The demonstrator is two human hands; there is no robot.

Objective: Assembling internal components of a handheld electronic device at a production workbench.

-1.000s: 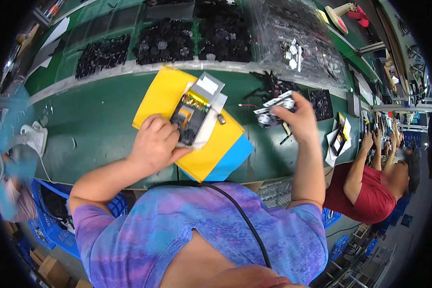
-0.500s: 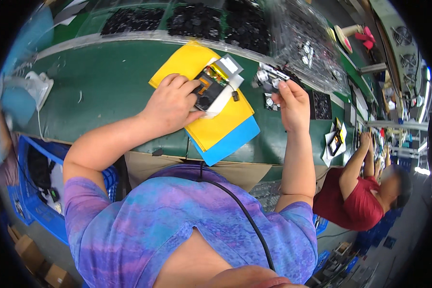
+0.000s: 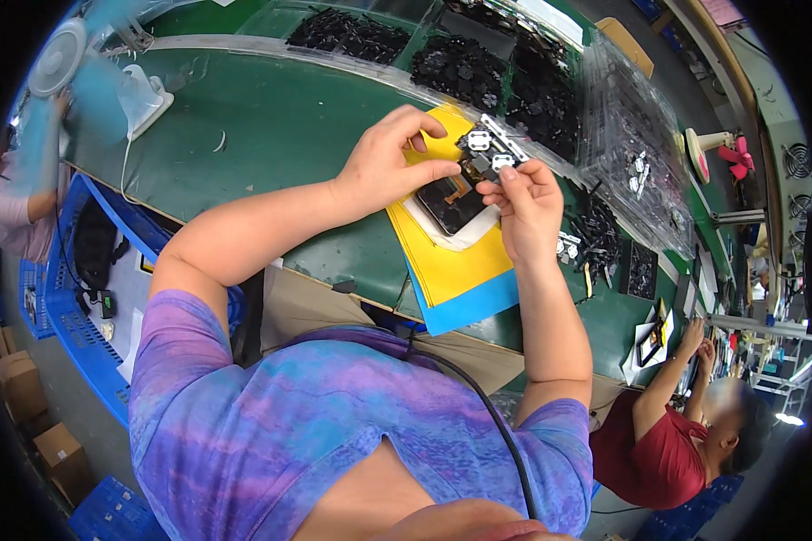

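Observation:
Over a flat black electronic device [image 3: 446, 206] with an orange ribbon cable, my right hand [image 3: 530, 209] pinches a small black bracket-like part [image 3: 478, 155] with white squarish pieces. This part hides the device's upper end. My left hand [image 3: 386, 160] is at the device's left, thumb stretched toward the part and fingers curved well apart from it; nothing shows between them. Whether that thumb touches the part is unclear. Under the device lie a white sheet [image 3: 465, 240], a yellow sheet [image 3: 438, 275] and a blue sheet [image 3: 469, 309].
Clear plastic trays [image 3: 627, 135] of black parts line the bench's far side. Loose black parts [image 3: 594, 230] lie right of my right hand. A blue crate [image 3: 95, 298] stands at the left. A person in red [image 3: 654, 451] works at the right; another person is at far left.
The bracket-like part has come left over the device in my right hand. My left hand has let go of the device and lifted. The whole view has turned.

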